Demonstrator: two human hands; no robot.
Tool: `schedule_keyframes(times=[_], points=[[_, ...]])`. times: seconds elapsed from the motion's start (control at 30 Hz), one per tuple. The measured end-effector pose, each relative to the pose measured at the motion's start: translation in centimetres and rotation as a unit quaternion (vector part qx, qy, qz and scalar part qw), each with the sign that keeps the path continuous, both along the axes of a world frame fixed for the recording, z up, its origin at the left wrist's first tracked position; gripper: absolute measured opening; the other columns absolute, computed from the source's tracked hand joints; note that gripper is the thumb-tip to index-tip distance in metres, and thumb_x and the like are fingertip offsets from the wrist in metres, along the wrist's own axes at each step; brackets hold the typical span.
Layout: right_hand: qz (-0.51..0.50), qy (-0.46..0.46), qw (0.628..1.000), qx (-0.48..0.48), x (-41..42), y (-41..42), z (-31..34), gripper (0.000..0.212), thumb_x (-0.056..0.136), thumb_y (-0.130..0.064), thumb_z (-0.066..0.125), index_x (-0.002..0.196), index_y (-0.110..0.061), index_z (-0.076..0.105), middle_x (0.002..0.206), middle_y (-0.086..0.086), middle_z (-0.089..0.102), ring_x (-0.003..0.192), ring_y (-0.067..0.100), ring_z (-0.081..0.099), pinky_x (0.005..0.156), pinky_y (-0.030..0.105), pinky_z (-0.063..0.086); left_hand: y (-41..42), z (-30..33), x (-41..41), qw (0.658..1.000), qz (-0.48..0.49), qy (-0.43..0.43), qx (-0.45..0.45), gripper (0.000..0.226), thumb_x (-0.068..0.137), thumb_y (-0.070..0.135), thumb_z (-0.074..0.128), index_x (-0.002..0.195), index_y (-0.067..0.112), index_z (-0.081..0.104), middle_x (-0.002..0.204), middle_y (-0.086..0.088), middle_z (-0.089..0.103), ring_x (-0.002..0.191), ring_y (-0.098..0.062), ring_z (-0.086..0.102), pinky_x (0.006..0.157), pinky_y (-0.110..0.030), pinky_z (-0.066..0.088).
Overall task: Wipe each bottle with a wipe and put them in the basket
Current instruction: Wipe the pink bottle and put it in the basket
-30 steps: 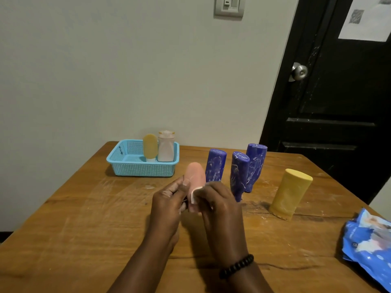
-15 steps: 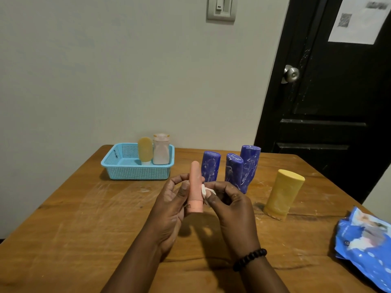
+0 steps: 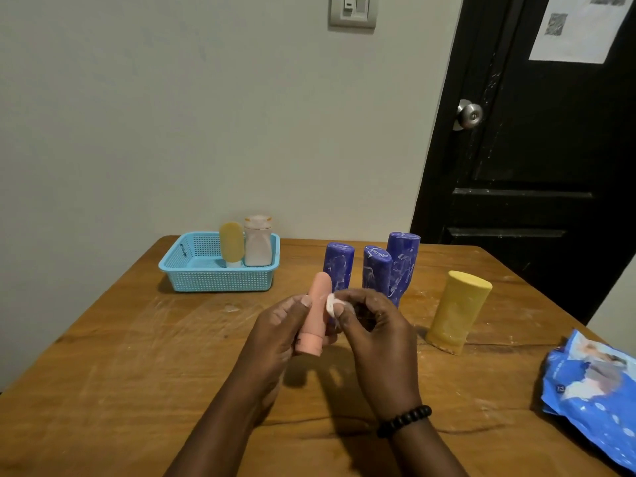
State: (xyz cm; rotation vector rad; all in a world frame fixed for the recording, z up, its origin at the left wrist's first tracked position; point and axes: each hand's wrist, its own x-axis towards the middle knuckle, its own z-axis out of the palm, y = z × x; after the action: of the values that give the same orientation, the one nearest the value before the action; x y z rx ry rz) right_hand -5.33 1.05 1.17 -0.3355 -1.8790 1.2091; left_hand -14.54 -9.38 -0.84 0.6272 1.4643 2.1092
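My left hand (image 3: 277, 333) grips a pink bottle (image 3: 316, 315), cap downward, above the middle of the wooden table (image 3: 120, 373). My right hand (image 3: 373, 327) pinches a small white wipe (image 3: 331, 304) against the bottle's right side. Behind my hands stand three blue bottles (image 3: 339, 268), close together. A larger yellow bottle (image 3: 456, 311) stands to their right. The light blue basket (image 3: 206, 280) sits at the back left and holds a small yellow bottle (image 3: 231, 243) and a white bottle (image 3: 258, 241), both upright.
A blue wipes pack (image 3: 595, 394) lies at the table's right edge. A grey wall runs behind the table, and a black door (image 3: 537, 149) stands at the back right.
The pink bottle has turned in my left hand from broadside to narrow side, then tilted a little. My right hand's wipe has shifted along the bottle's right side.
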Motion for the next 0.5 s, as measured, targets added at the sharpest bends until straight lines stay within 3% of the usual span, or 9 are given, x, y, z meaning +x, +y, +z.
schedule_keyframes(times=[0.07, 0.17, 0.23, 0.33, 0.5], points=[[-0.014, 0.009, 1.000, -0.005, -0.5, 0.5, 0.8, 0.018, 0.088, -0.012, 0.067, 0.103, -0.021, 0.069, 0.105, -0.009, 0.066, 0.095, -0.003, 0.061, 0.072, 0.007, 0.049, 0.1, 0.0, 0.0, 0.999, -0.007, -0.031, 0.024, 0.031, 0.096, 0.029, 0.057, 0.116, 0.010, 0.070, 0.112, -0.023, 0.070, 0.104, -0.038, 0.067, 0.091, -0.049, 0.051], [-0.030, -0.008, 0.997, 0.064, -1.9, 0.7, 2.1, 0.017, 0.087, -0.014, 0.067, 0.102, -0.023, 0.068, 0.105, -0.013, 0.064, 0.096, -0.004, 0.060, 0.076, 0.011, 0.052, 0.1, 0.2, 0.4, 0.996, -0.028, -0.068, 0.051, 0.027, 0.097, 0.024, 0.055, 0.111, 0.011, 0.074, 0.113, -0.022, 0.071, 0.105, -0.033, 0.069, 0.093, -0.049, 0.052], [-0.032, -0.010, 0.992, 0.119, -2.5, 0.4, 2.5, 0.018, 0.086, -0.011, 0.069, 0.099, -0.023, 0.069, 0.102, -0.014, 0.064, 0.095, -0.005, 0.059, 0.079, 0.011, 0.052, 0.0, 0.3, 0.5, 0.996, -0.022, -0.062, 0.058, 0.029, 0.098, 0.024, 0.054, 0.116, 0.008, 0.071, 0.116, -0.022, 0.070, 0.106, -0.030, 0.068, 0.091, -0.045, 0.054], [-0.021, -0.009, 0.982, 0.187, -2.3, -0.5, 1.9, 0.019, 0.084, -0.008, 0.069, 0.100, -0.018, 0.071, 0.103, -0.010, 0.065, 0.094, -0.008, 0.057, 0.082, 0.004, 0.046, -0.1, 0.3, 0.5, 0.997, 0.002, -0.043, 0.071, 0.033, 0.101, 0.026, 0.049, 0.118, 0.004, 0.068, 0.119, -0.025, 0.067, 0.114, -0.034, 0.063, 0.100, -0.048, 0.050], [-0.012, -0.007, 0.968, 0.252, -0.1, -2.0, -0.4, 0.018, 0.081, -0.016, 0.066, 0.098, -0.017, 0.074, 0.104, -0.007, 0.065, 0.097, 0.004, 0.059, 0.083, 0.012, 0.050, -0.3, 0.5, 0.6, 0.997, 0.035, -0.026, 0.069, 0.033, 0.102, 0.025, 0.044, 0.117, 0.006, 0.066, 0.114, -0.018, 0.072, 0.111, -0.027, 0.067, 0.097, -0.045, 0.049]])
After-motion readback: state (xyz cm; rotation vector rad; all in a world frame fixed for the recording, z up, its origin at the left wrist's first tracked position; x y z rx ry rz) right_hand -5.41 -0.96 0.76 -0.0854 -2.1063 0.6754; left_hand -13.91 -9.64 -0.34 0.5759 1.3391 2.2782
